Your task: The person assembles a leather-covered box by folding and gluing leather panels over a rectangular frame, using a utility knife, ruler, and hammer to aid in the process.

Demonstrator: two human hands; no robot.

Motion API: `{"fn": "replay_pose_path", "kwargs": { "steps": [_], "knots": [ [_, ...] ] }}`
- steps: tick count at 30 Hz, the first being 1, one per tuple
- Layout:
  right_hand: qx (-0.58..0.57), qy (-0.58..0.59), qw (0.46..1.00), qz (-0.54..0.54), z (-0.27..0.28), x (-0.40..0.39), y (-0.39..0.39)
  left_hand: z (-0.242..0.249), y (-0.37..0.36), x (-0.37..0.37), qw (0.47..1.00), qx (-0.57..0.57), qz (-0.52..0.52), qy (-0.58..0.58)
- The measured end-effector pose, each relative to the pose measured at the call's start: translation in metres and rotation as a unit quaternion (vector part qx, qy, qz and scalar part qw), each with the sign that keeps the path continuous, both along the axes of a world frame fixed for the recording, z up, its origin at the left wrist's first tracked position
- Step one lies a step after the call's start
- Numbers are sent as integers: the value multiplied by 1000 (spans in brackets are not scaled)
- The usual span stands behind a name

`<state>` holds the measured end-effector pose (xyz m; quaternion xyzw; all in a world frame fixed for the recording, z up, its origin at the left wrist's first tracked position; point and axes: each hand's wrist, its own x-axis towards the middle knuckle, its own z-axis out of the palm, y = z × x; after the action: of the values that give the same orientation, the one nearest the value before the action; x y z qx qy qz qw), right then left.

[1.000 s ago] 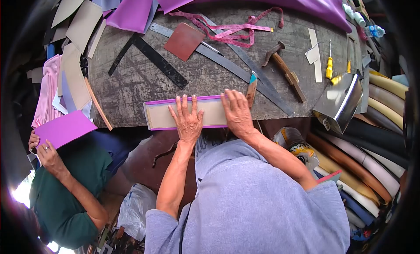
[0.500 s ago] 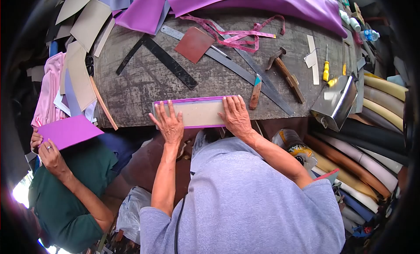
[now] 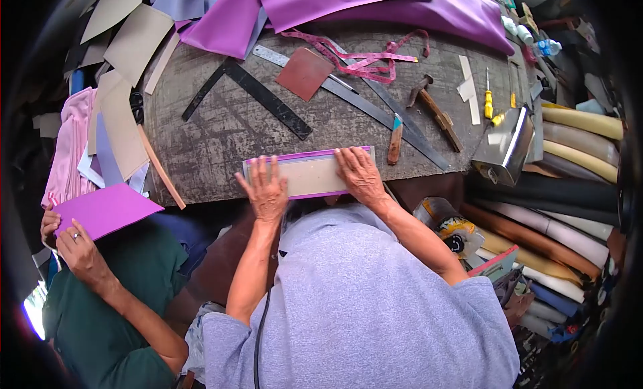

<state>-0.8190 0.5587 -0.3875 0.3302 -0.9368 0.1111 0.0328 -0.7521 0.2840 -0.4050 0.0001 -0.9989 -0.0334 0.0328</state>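
A long beige panel [image 3: 311, 177] with purple material along its long edges lies at the front edge of the worktable. My left hand [image 3: 268, 193] rests on the panel's left end, open, with the fingers spread and pointing up the table. On the right end lies my right hand [image 3: 362, 177], its fingers stretched out side by side over the panel, the fingertips near the far purple edge. Its thumb is partly hidden. Closest to my right hand is a wooden-handled knife [image 3: 395, 141]. A black angle square [image 3: 268, 97] lies beyond my left hand.
On the worktable [image 3: 221, 148] lie a metal ruler [image 3: 362, 106], a reddish square [image 3: 305, 74], a pink tape measure [image 3: 368, 67], a hammer [image 3: 439, 114] and a yellow screwdriver [image 3: 488, 104]. Purple sheets [image 3: 382, 10] cover the back. Left, another person's hands hold a purple sheet [image 3: 104, 210].
The camera view has shifted slightly. My left hand's fingers are lifted or spread a little more on the panel; my right hand stays at its right end.
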Motion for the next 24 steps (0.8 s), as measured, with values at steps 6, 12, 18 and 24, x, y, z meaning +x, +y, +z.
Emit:
{"fn": "replay_pose_path", "kwargs": {
  "steps": [6,12,18,24],
  "knots": [
    [23,-5,990,-141,13,11,34,-5,-31,9,1000,8,17,3],
    [-71,-39,958,-274,45,31,56,25,-9,-12,998,67,17,-3],
    [-184,-151,910,-339,42,58,70,25,65,-45,977,137,-157,-40],
    [-199,-153,935,-251,28,34,79,51,85,-74,979,125,-124,-106]
  ]
}}
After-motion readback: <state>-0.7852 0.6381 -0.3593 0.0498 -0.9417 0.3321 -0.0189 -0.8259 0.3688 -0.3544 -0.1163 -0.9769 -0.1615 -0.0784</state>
